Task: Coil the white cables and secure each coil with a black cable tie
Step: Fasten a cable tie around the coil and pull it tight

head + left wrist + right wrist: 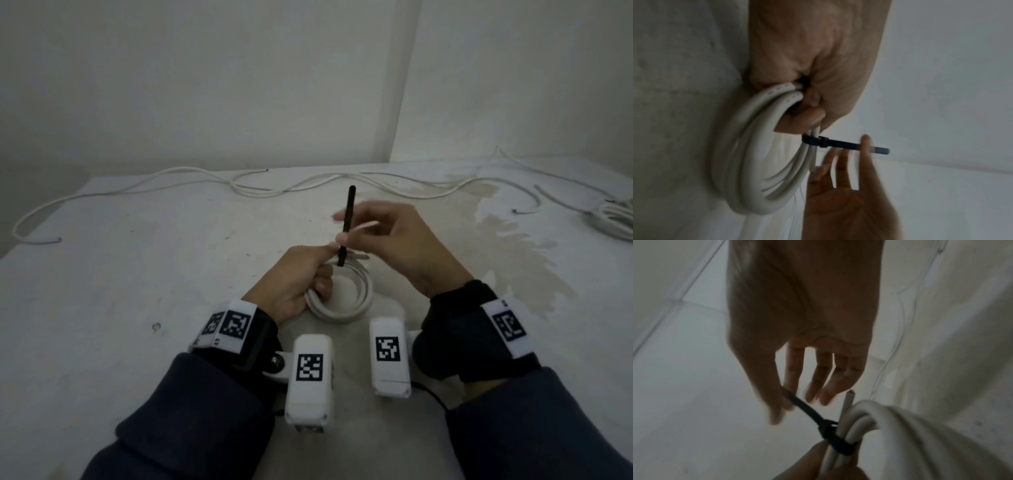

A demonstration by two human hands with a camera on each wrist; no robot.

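A coil of white cable [342, 301] stands on edge on the white table [137, 291]. My left hand [318, 274] grips its upper left side, fingers curled round the strands [805, 118]. A black cable tie [346, 222] is looped round the coil's strands [812, 141], its head snug against them [828, 430], its tail sticking straight up. My right hand [346, 236] pinches that tail between thumb and forefinger [786, 395]; the other fingers hang straight. A cut cable end [849, 395] pokes out beside the tie.
Loose white cables [239, 185] snake along the table's back edge, one looping to the far left [34, 222]. A bundled white coil [613, 219] lies at the right edge. Walls meet in a corner behind. A pale stain [507, 240] marks the table at right.
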